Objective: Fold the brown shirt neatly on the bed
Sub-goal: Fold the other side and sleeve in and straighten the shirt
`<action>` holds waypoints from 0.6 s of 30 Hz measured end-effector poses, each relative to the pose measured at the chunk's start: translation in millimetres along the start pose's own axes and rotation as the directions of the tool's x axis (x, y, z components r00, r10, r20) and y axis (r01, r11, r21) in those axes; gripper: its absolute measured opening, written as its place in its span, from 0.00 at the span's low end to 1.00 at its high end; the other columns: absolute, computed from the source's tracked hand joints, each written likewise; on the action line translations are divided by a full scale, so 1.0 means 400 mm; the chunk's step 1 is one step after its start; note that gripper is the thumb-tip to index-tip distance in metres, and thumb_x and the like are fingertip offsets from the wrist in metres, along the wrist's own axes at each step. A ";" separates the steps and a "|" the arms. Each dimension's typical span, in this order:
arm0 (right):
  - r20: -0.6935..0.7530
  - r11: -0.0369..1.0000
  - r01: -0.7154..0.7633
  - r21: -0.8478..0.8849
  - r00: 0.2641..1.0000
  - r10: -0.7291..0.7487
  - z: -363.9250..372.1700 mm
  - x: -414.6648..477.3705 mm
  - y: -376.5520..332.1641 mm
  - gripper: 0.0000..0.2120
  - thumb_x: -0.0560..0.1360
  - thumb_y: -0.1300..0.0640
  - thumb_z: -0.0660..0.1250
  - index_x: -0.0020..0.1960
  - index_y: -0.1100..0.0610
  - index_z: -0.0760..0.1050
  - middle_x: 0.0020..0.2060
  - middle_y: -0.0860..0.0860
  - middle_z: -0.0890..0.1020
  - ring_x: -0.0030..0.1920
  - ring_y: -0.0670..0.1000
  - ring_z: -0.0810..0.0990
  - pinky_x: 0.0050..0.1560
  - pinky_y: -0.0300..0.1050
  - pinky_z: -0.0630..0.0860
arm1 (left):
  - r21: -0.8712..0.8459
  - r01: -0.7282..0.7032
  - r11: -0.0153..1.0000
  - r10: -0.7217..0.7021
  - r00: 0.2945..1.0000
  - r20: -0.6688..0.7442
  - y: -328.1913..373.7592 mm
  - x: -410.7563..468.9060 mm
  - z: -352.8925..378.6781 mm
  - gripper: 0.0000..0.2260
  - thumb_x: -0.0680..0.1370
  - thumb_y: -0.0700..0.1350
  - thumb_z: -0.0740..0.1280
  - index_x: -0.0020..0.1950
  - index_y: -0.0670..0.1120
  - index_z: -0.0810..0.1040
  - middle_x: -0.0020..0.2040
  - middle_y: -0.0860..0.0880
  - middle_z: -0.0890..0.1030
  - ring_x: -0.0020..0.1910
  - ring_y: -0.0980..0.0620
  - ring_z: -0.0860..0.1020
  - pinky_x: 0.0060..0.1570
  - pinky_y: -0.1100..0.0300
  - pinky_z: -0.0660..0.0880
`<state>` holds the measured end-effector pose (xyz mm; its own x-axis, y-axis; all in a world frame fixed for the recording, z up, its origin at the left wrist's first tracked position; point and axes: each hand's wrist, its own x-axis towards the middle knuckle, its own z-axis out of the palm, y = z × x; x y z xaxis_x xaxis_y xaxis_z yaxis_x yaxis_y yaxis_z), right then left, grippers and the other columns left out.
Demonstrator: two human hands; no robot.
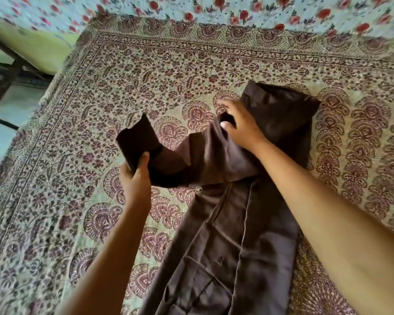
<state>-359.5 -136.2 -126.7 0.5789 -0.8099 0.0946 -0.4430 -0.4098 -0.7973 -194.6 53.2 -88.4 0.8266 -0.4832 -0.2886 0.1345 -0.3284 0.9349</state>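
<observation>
The brown shirt (232, 235) lies lengthwise on the bed, its body running from the bottom edge of the view up to the middle. My left hand (135, 178) grips the end of a sleeve and holds it lifted off the bed to the left. My right hand (239, 123) rests on the shirt near the shoulder, thumb and fingers pinching the cloth there. The far part of the shirt (282, 105) is bunched beyond my right hand.
The bed is covered by a patterned cream and maroon spread (100, 92). A pale blue sheet with red flowers (237, 10) lies along the far side. Dark wooden furniture (0, 71) and the floor show at the left beyond the bed's edge.
</observation>
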 end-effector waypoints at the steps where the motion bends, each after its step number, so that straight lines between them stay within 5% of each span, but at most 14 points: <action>1: 0.078 0.998 -0.003 0.058 0.997 -0.002 0.016 -0.009 -0.010 0.26 0.70 0.71 0.59 0.67 0.59 0.66 0.66 0.54 0.68 0.68 0.55 0.68 0.68 0.46 0.65 | 0.115 -0.038 0.993 0.039 0.999 -0.004 -0.020 0.006 -0.004 0.12 0.77 0.42 0.65 0.60 0.47 0.73 0.54 0.48 0.78 0.56 0.49 0.77 0.56 0.54 0.74; 3: 0.092 0.998 -0.025 0.065 0.996 0.019 0.035 -0.051 -0.001 0.26 0.73 0.71 0.59 0.68 0.57 0.66 0.69 0.52 0.66 0.69 0.53 0.67 0.67 0.43 0.65 | 0.338 -0.021 0.941 0.044 0.997 -0.060 -0.052 0.014 -0.003 0.26 0.75 0.40 0.66 0.71 0.49 0.63 0.67 0.44 0.70 0.66 0.44 0.70 0.65 0.44 0.67; 6: -0.231 0.996 -0.030 -0.090 0.973 0.008 0.017 -0.145 0.053 0.16 0.72 0.67 0.59 0.58 0.61 0.75 0.60 0.58 0.75 0.61 0.53 0.73 0.60 0.45 0.70 | 0.564 0.014 0.826 0.081 0.987 -0.142 -0.062 -0.014 0.026 0.36 0.72 0.39 0.67 0.75 0.49 0.53 0.74 0.40 0.55 0.72 0.40 0.56 0.69 0.39 0.55; 8: -0.415 0.979 -0.090 -0.181 0.910 0.007 -0.023 -0.207 0.106 0.15 0.71 0.66 0.58 0.55 0.62 0.75 0.54 0.58 0.77 0.56 0.53 0.74 0.57 0.45 0.71 | 0.658 -0.227 0.718 0.268 0.963 0.040 -0.076 -0.044 0.073 0.29 0.71 0.40 0.66 0.72 0.49 0.63 0.74 0.42 0.58 0.71 0.40 0.58 0.67 0.40 0.56; 11: -0.574 0.936 -0.303 -0.180 0.805 0.150 -0.104 -0.270 0.172 0.15 0.70 0.67 0.57 0.54 0.61 0.75 0.51 0.57 0.78 0.51 0.56 0.77 0.50 0.43 0.70 | 0.598 -0.564 0.570 0.390 0.826 0.407 -0.096 -0.069 0.198 0.15 0.73 0.45 0.63 0.59 0.50 0.76 0.66 0.47 0.71 0.66 0.43 0.66 0.63 0.47 0.59; 14: -0.572 0.837 -0.540 -0.087 0.715 0.402 -0.183 -0.279 0.231 0.15 0.73 0.67 0.59 0.56 0.59 0.75 0.52 0.57 0.79 0.53 0.57 0.77 0.49 0.45 0.69 | 0.478 -0.729 0.491 0.416 0.678 0.606 -0.090 -0.083 0.370 0.13 0.75 0.48 0.60 0.56 0.51 0.79 0.60 0.50 0.77 0.63 0.46 0.70 0.59 0.52 0.60; 18: -0.381 0.692 -0.720 0.059 0.624 0.682 -0.231 -0.256 0.300 0.12 0.74 0.57 0.65 0.55 0.62 0.76 0.51 0.61 0.81 0.54 0.61 0.77 0.52 0.49 0.72 | 0.421 -0.791 0.444 0.426 0.600 0.678 -0.060 -0.077 0.597 0.12 0.79 0.47 0.59 0.59 0.51 0.77 0.60 0.51 0.78 0.65 0.48 0.69 0.62 0.52 0.59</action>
<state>-535.1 -141.3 -177.2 -0.2017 -0.9451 -0.2572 -0.6830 0.3239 -0.6546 -353.7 -118.0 -151.4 0.1826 -0.9795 0.0849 -0.8240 -0.1053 0.5568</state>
